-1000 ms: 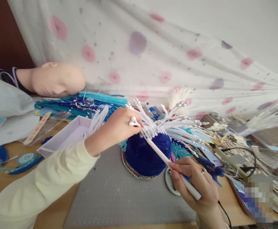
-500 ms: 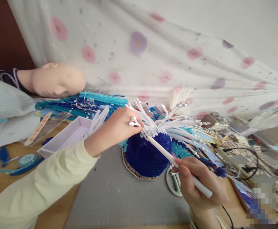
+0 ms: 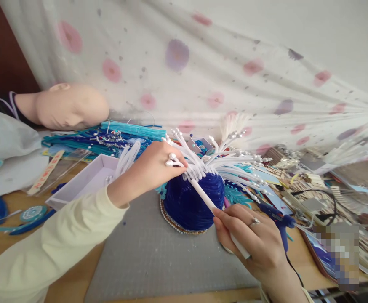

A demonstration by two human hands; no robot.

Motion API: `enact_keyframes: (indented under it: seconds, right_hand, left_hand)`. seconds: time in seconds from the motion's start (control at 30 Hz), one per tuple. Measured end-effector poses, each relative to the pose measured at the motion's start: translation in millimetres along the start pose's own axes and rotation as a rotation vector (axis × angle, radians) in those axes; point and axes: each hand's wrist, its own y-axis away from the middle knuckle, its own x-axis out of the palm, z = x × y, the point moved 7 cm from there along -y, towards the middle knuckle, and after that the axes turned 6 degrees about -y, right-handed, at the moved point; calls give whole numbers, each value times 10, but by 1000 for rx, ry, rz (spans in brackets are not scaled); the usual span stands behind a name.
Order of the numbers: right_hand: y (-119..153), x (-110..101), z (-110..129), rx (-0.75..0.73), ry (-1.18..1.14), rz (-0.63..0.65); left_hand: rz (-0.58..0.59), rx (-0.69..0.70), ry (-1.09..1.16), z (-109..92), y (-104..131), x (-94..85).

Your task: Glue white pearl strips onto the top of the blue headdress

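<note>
A dark blue wrapped headdress (image 3: 193, 210) stands on the grey mat, a beaded trim round its base and a spray of white pearl-tipped stems (image 3: 199, 162) at its top. My left hand (image 3: 149, 168) is closed in a pinch on one white pearl-tipped stem (image 3: 171, 159) at the left of the spray. Held in my right hand (image 3: 255, 237) is a white rod (image 3: 203, 195). The rod's far tip meets the base of the stems near my left fingertips; my fingers hide part of its near end.
Left of the headdress lies a white box (image 3: 76, 183) on the grey cutting mat (image 3: 158, 261). A blue glue gun (image 3: 277, 216) with a cord rests at the right, by cluttered craft pieces. Behind are a mannequin head (image 3: 73, 107), blue tassels (image 3: 136, 130) and a flowered curtain (image 3: 209, 63).
My right hand has shifted up and left along the white rod and turned knuckles up. More of the glue gun now shows. My left hand keeps its pinch; the view has shifted slightly.
</note>
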Motion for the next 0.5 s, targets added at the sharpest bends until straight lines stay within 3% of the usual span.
enact_keyframes:
  seconds: [0.13, 0.5]
  right_hand:
    - [3, -21, -51, 87, -35, -8]
    - [76, -26, -171, 146, -170, -43]
  left_hand:
    - [21, 29, -10, -34, 1, -3]
    - [19, 15, -16, -8, 3, 9]
